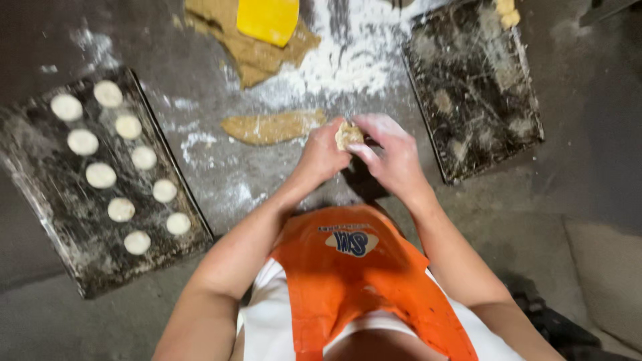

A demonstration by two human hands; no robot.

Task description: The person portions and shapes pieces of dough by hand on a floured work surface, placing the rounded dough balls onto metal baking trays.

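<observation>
Both my hands meet over a floured grey work surface [200, 87], closed around a small pale lump of dough [348, 135]. My left hand [322, 155] cups it from the left. My right hand [391, 150] wraps it from the right with floury fingers. Just beyond my hands lies a flat tan strip of dough [271, 127]. A larger slab of tan dough [261, 50] lies farther back with a yellow plastic scraper [267, 19] resting on it.
A dark worn baking tray [60, 220] at the left holds several round white dough discs [100, 175] in two rows. Another dark tray [475, 87] at the right is almost bare. Loose flour [354, 60] is heaped between them. I wear an orange apron [354, 281].
</observation>
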